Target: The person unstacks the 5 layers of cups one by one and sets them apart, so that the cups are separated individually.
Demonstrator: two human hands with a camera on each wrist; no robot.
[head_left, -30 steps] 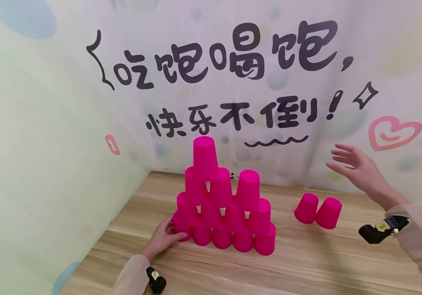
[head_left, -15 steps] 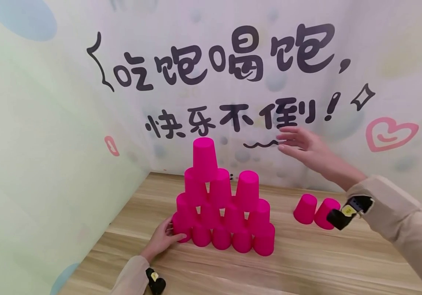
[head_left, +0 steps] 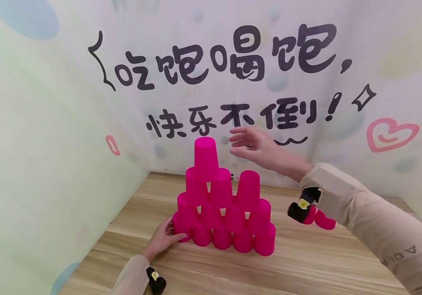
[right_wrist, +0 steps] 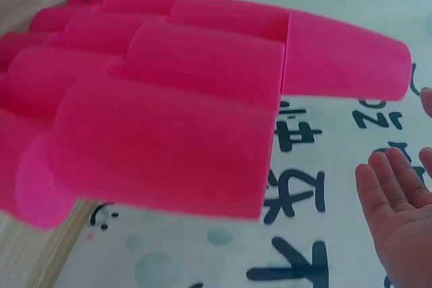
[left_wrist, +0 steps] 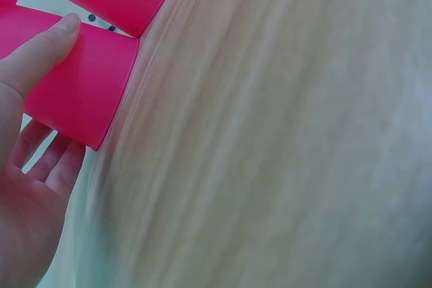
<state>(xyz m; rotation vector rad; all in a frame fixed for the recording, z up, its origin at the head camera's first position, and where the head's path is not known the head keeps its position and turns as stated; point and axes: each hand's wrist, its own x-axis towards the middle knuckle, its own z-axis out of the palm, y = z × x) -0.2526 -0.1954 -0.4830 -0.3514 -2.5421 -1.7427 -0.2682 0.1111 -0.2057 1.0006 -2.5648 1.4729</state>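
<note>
Upside-down pink cups stand stacked in rows as a pyramid. My left hand (head_left: 160, 239) holds the leftmost bottom cup (left_wrist: 88, 75), its thumb across the near side and its fingers round the far side. A single cup (head_left: 206, 157) forms the peak, resting on the two left cups (head_left: 221, 188) of the three-cup row. The third cup (head_left: 249, 190) of that row stands slightly apart at the right. Holding nothing, my right hand (head_left: 256, 147) hovers just right of the peak cup, fingers extended; in the right wrist view its palm (right_wrist: 401, 227) faces the stack, apart from it.
Two more pink cups (head_left: 325, 221) stand on the wooden table (head_left: 306, 262) to the right, mostly hidden by the right sleeve and its black wrist camera (head_left: 303, 205). Behind the stack hangs a backdrop (head_left: 211, 24) with black writing. A pale green wall (head_left: 41, 135) borders the left.
My right hand has moved left, from above the two separate cups to beside the peak cup, its forearm now covering most of those cups. The left hand and the stack have stayed put.
</note>
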